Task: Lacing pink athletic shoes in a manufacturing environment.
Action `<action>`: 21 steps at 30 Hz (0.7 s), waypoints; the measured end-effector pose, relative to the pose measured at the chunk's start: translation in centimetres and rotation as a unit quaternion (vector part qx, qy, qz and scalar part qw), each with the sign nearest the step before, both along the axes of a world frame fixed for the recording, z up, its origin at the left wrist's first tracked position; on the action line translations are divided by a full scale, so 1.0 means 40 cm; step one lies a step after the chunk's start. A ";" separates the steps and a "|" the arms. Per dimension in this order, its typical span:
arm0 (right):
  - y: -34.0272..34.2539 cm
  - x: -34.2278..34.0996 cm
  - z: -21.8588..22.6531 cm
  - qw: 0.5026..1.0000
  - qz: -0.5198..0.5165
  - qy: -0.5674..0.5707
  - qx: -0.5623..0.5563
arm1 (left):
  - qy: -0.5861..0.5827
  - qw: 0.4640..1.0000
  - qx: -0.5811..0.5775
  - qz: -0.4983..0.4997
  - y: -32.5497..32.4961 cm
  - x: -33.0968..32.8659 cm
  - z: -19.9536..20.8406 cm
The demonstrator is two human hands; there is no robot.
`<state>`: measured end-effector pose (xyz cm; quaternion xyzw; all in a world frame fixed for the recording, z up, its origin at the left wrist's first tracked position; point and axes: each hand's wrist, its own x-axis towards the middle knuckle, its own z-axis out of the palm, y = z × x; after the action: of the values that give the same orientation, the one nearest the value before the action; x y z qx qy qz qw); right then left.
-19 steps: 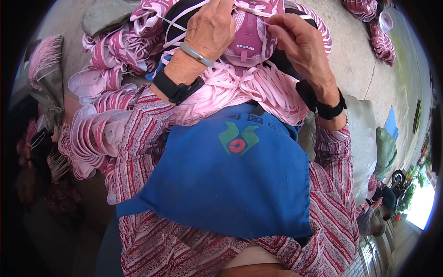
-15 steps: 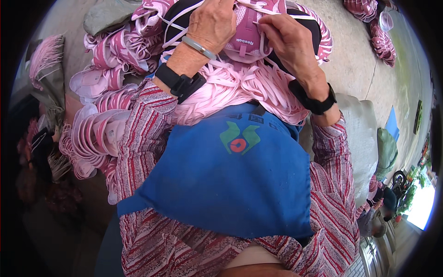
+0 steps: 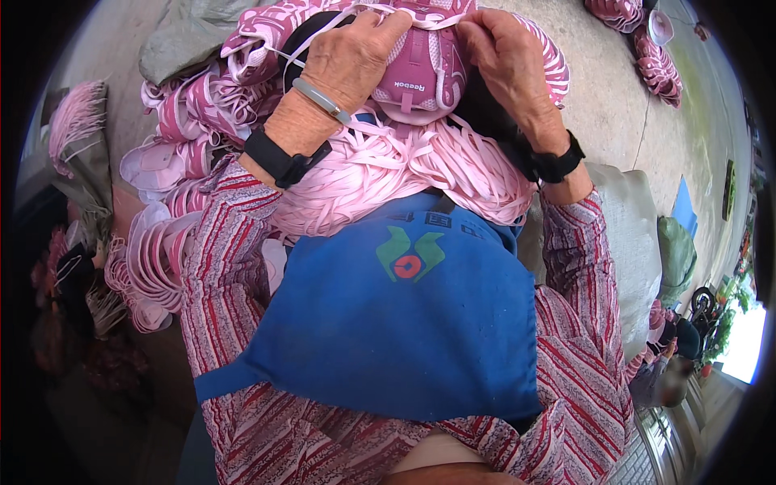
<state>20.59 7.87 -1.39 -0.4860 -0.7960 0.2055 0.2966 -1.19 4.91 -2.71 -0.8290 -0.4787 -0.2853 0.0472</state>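
A pink mesh shoe upper lies over my knees at the top of the head view, with its darker pink tongue toward me. My left hand is closed at its left side, fingertips pinching a pale pink shoelace. That lace runs across the upper to my right hand, whose thumb and fingers are closed on it at the other side. Just below the upper, a thick bundle of loose pale pink laces fills my lap above the blue apron.
Stacked pink shoe uppers and nested pale pieces crowd my left. A grey-green sack lies behind them. To my right stands a whitish sack; more uppers lie on the concrete floor. People sit at the far right.
My right hand has moved from beside the tongue up toward the far part of the upper. The lace now stretches between both hands. My left hand appears lower and farther left in the picture.
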 end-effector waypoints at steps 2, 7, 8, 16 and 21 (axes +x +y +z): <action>0.024 0.013 0.010 1.000 0.010 0.011 0.006 | 0.094 0.995 -0.010 0.034 -0.002 0.020 0.026; 0.001 0.042 0.047 0.996 0.082 -0.010 -0.029 | 0.089 0.990 0.092 -0.058 0.020 0.047 0.082; -0.001 0.054 0.033 0.995 0.095 -0.039 0.013 | 0.089 0.980 0.151 -0.096 0.029 0.046 0.086; -0.016 0.023 0.093 0.992 0.065 -0.107 -0.004 | -0.009 0.963 0.180 -0.198 0.062 0.036 0.060; 0.028 -0.025 0.078 0.981 0.127 -0.144 0.026 | -0.150 0.971 -0.038 -0.181 0.013 0.046 0.140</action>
<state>19.60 8.99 1.73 -0.3978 -0.8906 0.1488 0.1625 0.66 5.44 2.89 -0.8509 -0.3328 -0.3916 -0.1090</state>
